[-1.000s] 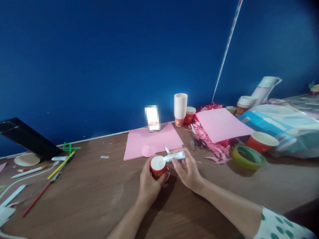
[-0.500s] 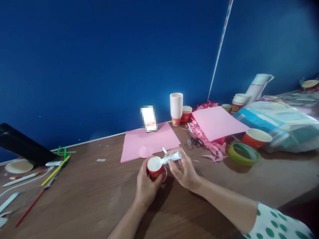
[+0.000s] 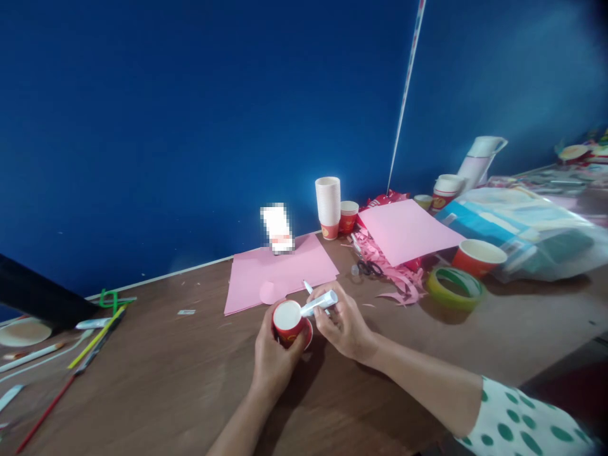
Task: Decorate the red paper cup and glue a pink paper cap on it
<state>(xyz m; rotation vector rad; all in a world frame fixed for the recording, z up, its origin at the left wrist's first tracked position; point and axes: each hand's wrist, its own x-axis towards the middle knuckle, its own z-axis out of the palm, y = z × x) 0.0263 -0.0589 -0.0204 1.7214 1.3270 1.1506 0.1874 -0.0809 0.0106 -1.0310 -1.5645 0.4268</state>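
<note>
My left hand [image 3: 274, 354] is wrapped round a red paper cup [image 3: 287, 324] whose white round end faces up. A white rim shows at the cup's lower right, beside my left thumb. In my right hand [image 3: 346, 326] is a white tube [image 3: 320, 304], its tip at the right edge of the cup's white end. A slim white pen-like piece [image 3: 308, 287] sticks out behind the tube, by my right fingers. Behind the cup, a small pink paper circle [image 3: 268, 292] lies at the front of the pink sheets [image 3: 294, 269].
Tall stacked cups [image 3: 327, 206], scissors [image 3: 368, 269], pink paper strips [image 3: 401, 282], green-yellow tape [image 3: 453, 290] and a plastic bag [image 3: 546, 234] stand or lie at the right. Pens and a black cylinder [image 3: 38, 294] are at the left, before a blue wall.
The whole view has shifted, so things at both sides appear further left. Both hands keep their holds, and the tube's tip has moved slightly nearer the edge of the cup's white end.
</note>
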